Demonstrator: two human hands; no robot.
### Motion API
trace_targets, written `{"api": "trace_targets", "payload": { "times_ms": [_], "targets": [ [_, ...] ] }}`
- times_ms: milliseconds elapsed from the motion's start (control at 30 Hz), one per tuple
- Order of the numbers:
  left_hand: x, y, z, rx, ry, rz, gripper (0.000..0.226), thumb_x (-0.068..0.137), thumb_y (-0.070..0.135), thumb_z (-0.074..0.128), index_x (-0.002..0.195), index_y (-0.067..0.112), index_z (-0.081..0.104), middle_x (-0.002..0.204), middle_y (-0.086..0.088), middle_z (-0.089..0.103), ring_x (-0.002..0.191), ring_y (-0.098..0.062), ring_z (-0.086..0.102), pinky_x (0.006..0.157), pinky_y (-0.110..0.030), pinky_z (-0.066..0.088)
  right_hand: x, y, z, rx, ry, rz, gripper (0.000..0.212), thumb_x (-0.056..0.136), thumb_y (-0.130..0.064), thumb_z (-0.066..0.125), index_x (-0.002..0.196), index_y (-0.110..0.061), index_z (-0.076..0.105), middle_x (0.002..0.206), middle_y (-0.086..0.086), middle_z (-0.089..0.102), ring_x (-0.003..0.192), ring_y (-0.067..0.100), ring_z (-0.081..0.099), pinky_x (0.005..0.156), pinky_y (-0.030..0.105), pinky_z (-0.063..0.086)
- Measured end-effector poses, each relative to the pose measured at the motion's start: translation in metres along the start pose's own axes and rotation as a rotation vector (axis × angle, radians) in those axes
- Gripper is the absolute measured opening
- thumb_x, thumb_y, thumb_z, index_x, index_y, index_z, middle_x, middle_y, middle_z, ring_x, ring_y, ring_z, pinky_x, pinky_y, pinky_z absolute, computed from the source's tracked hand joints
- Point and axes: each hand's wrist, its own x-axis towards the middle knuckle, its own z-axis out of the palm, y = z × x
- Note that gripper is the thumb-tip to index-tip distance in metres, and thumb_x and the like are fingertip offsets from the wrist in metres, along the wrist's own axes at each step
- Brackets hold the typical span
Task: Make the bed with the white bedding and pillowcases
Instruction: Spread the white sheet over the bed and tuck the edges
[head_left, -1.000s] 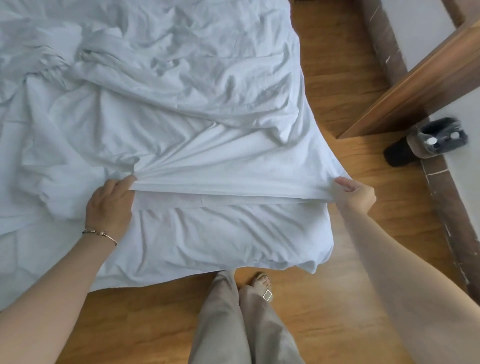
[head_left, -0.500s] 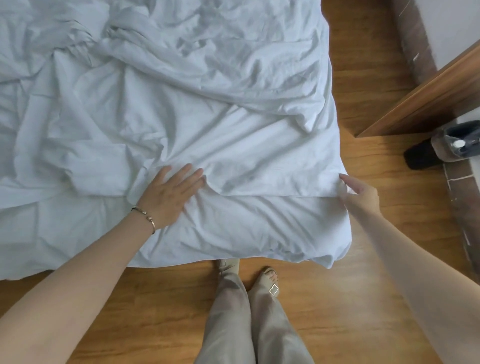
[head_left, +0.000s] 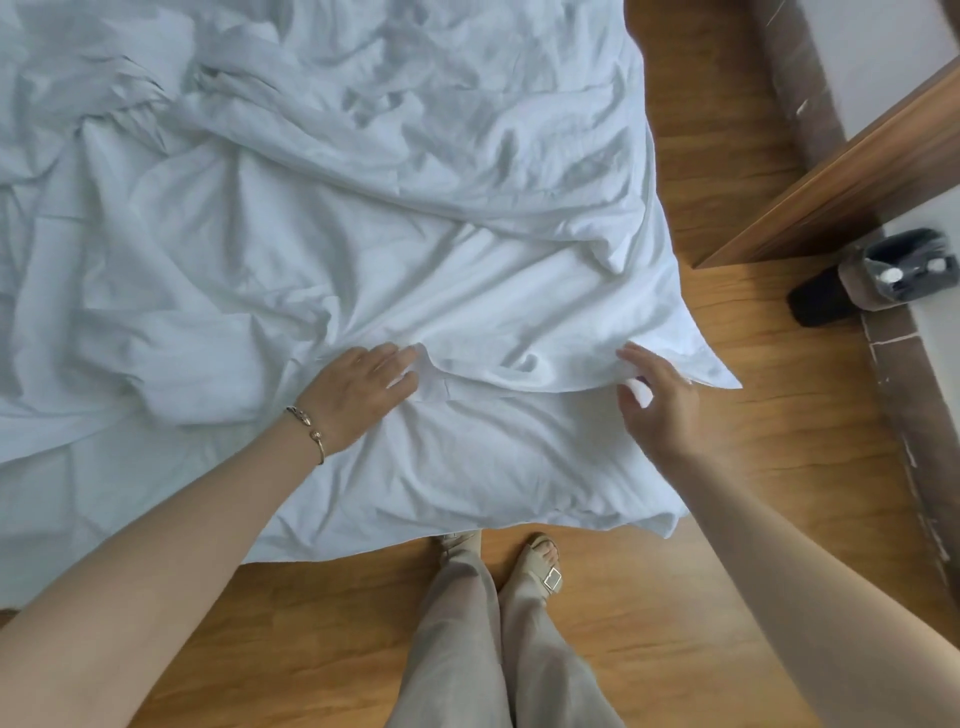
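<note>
The crumpled white top cover (head_left: 363, 218) lies spread over the bed. Its hem runs across the near end to a pointed corner (head_left: 722, 376) that sticks out past the bed's right side. Under it a second white layer (head_left: 493, 467) hangs over the foot of the bed. My left hand (head_left: 363, 395) rests on the bedding with its fingertips at the hem. My right hand (head_left: 660, 405) has its fingers spread and touches the hem just left of the corner. I cannot tell whether it pinches any fabric.
Wooden floor (head_left: 753, 467) surrounds the bed's foot and right side. A wooden panel (head_left: 841, 176) slants in at the upper right, with a black object and a plastic-wrapped item (head_left: 883, 275) beside it by the wall. My legs and sandalled feet (head_left: 519, 597) stand at the bed's foot.
My left hand let go of the hem it gripped, slid right and now rests on it. My right hand released the corner and moved inward. The cover now lies down on the bed.
</note>
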Motion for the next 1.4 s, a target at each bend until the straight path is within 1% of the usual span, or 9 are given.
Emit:
{"api": "trace_targets", "payload": {
  "times_ms": [133,267,467,600,900,1067,1200,1300,1400],
  "targets": [
    [0.009,0.009,0.001,0.084,0.050,0.038,0.025,0.087,-0.007,0.046,0.084,0.012,0.062,0.127,-0.013,0.061,0.111,-0.030,0.062,0.076,-0.037,0.050,-0.003,0.007,-0.004,0.073,0.145,0.262,0.025,0.085,0.002,0.062,0.106,-0.011,0.055,0.118,0.003,0.062,0.105,0.026,0.063,0.088,0.031,0.049],
    [0.016,0.012,-0.004,0.070,-0.001,-0.129,0.028,0.083,-0.007,0.053,0.067,0.015,0.055,0.145,-0.014,0.046,0.134,-0.035,0.043,0.101,-0.059,0.036,0.003,0.021,-0.021,-0.029,0.029,0.233,0.027,0.087,-0.004,0.066,0.112,-0.011,0.058,0.114,0.001,0.065,0.098,0.024,0.062,0.083,0.038,0.051],
    [0.005,0.012,-0.004,-0.268,-0.083,-0.155,0.058,0.049,-0.018,0.077,0.085,0.016,0.046,0.082,-0.005,0.057,0.068,-0.025,0.055,0.050,-0.030,0.047,0.008,0.029,-0.029,-0.192,-0.022,0.054,0.016,0.079,0.014,0.059,0.088,0.005,0.068,0.086,0.020,0.068,0.079,0.038,0.064,0.068,0.028,0.037],
    [-0.043,0.048,-0.021,-0.400,-0.073,-0.270,0.053,0.051,-0.021,0.076,0.080,0.016,0.049,0.075,0.001,0.052,0.067,-0.018,0.052,0.043,-0.026,0.046,-0.024,0.029,-0.039,-0.297,-0.139,-0.193,0.014,0.074,0.012,0.064,0.068,0.000,0.059,0.064,0.014,0.055,0.060,0.033,0.057,0.060,0.023,0.022],
    [-0.064,0.151,-0.040,-0.599,-0.109,-0.321,0.049,0.057,-0.020,0.072,0.074,0.018,0.046,0.073,0.007,0.047,0.069,-0.006,0.041,0.053,-0.020,0.043,-0.108,0.064,-0.072,-0.470,-0.259,-0.047,0.032,0.057,0.020,0.075,0.066,-0.005,0.057,0.062,0.006,0.053,0.059,0.030,0.056,0.052,0.025,0.024],
    [-0.052,0.163,-0.043,-0.449,-0.315,-0.351,0.034,0.071,-0.004,0.073,0.083,0.019,0.051,0.083,0.007,0.048,0.073,-0.010,0.051,0.052,-0.017,0.034,-0.112,0.067,-0.056,-0.415,-0.469,0.194,0.019,0.090,0.000,0.054,0.102,-0.008,0.066,0.110,0.009,0.062,0.099,0.037,0.060,0.068,0.035,0.042],
    [-0.039,0.165,-0.047,-0.571,-0.647,-0.459,0.052,0.096,0.023,0.051,0.143,0.032,0.031,0.135,0.006,0.040,0.119,-0.016,0.046,0.085,-0.032,0.045,-0.125,0.028,-0.041,-0.554,-0.517,0.409,0.050,0.088,-0.005,0.047,0.136,-0.018,0.041,0.162,0.001,0.005,0.143,0.030,0.018,0.110,0.040,0.027],
    [-0.047,0.158,-0.051,-0.628,-0.519,-0.534,0.061,0.096,0.035,0.050,0.150,0.031,0.022,0.138,0.004,0.042,0.116,-0.018,0.051,0.088,-0.034,0.046,-0.127,-0.022,-0.023,-0.541,-0.374,0.314,0.065,0.083,-0.001,0.048,0.143,-0.020,0.031,0.162,0.001,0.002,0.147,0.028,0.003,0.117,0.042,0.013],
    [-0.068,0.139,-0.055,-0.476,-0.244,-0.591,0.045,0.093,0.033,0.039,0.132,0.015,0.051,0.121,-0.005,0.056,0.107,-0.028,0.058,0.086,-0.037,0.047,-0.121,-0.074,0.008,-0.417,-0.530,0.064,0.075,0.084,-0.001,0.046,0.150,-0.028,0.023,0.162,-0.005,0.008,0.149,0.019,0.004,0.117,0.037,0.013]
  ]
}}
